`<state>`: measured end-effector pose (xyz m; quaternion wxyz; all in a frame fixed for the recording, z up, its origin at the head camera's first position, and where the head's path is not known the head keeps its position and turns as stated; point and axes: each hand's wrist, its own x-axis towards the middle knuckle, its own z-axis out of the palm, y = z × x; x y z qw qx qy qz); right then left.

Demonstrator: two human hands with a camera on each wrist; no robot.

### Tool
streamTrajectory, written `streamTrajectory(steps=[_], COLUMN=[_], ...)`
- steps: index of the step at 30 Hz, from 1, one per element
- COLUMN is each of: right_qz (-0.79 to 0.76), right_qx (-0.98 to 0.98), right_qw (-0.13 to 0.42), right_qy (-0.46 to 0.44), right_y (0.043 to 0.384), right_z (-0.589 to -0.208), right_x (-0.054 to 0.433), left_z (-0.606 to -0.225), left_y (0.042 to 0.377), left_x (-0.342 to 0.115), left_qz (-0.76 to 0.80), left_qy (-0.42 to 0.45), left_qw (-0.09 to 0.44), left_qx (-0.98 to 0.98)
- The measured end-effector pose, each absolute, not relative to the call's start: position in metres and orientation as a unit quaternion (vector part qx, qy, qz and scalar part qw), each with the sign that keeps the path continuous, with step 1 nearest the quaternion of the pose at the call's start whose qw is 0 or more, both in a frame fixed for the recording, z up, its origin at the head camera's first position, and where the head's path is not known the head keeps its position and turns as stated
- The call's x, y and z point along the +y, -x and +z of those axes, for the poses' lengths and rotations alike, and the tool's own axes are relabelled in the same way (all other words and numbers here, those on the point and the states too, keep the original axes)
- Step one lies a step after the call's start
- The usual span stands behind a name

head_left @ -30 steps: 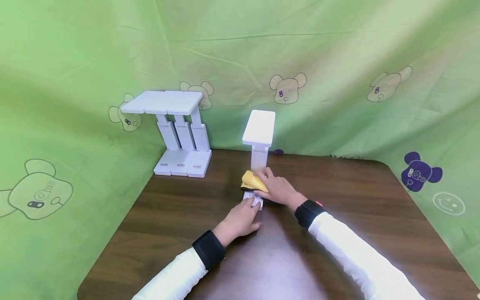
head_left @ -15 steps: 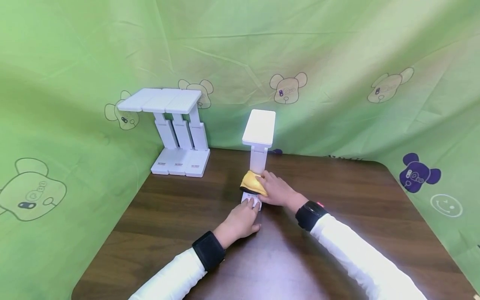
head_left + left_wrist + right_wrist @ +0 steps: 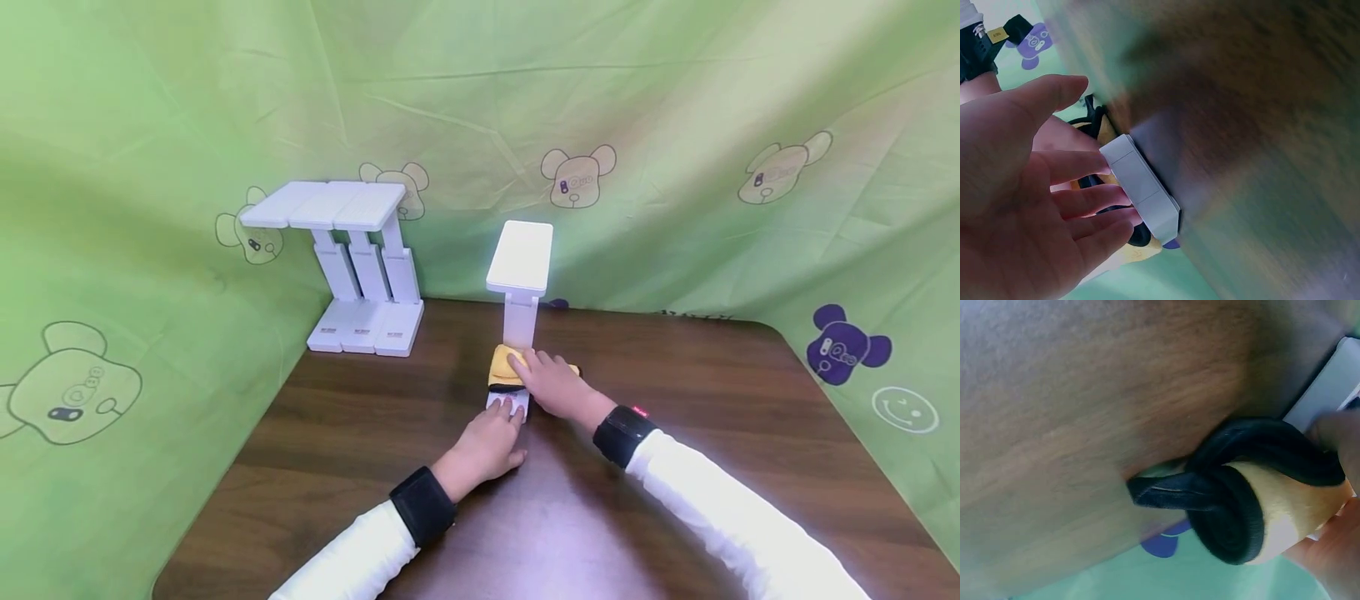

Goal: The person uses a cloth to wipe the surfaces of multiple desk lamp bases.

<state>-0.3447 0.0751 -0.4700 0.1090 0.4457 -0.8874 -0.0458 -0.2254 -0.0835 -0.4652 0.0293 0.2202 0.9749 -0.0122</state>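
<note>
A white folding desk lamp (image 3: 519, 321) stands upright near the middle of the table, its flat head raised on a jointed post. Across its base lies a yellow cloth with black edging (image 3: 504, 372), bunched up in the right wrist view. My right hand (image 3: 557, 387) grips the cloth against the base, thumb on top; part of the cloth pokes out to the right of the knuckles. With extended fingers, my left hand (image 3: 483, 443) touches the front end of the lamp base (image 3: 1141, 181). The cloth and right hand hide the lower post and the back of the base.
Several similar white lamps (image 3: 360, 325) stand side by side at the back left of the brown wooden table (image 3: 360, 433). A green curtain with bear prints (image 3: 660, 92) hangs behind and along both sides.
My right hand has shifted the cloth slightly over the lamp base, and a corner of cloth now shows right of the hand. My left hand keeps touching the base's front.
</note>
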Motion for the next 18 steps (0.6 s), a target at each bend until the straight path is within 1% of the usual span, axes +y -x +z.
streamTrajectory(steps=[3,5,9,13,15,18], right_qz=[-0.015,0.024,0.096,0.115,0.107,0.090], right_qx=[-0.890,-0.888,-0.872,-0.865,-0.868,-0.875], right_qw=[0.107,0.100,0.056,0.022,0.027,0.063], right_qy=[-0.444,-0.448,-0.477,-0.487,-0.484,-0.472], right_y=[0.344,0.343,0.335,0.326,0.326,0.334], right_z=[-0.468,-0.465,-0.459,-0.454,-0.452,-0.452], right_x=[0.078,0.080,0.082,0.082,0.081,0.076], left_z=[-0.466,-0.466,-0.468,-0.471,-0.471,-0.470], left_y=[0.226,0.226,0.223,0.215,0.213,0.211], left_x=[-0.084,-0.085,-0.089,-0.089,-0.087,-0.084], left_qz=[-0.011,-0.010,-0.011,-0.061,-0.092,-0.113], left_qy=[-0.221,-0.221,-0.226,-0.232,-0.234,-0.236], left_qw=[0.030,0.019,-0.018,-0.055,-0.069,-0.075], left_qx=[0.975,0.975,0.974,0.969,0.965,0.962])
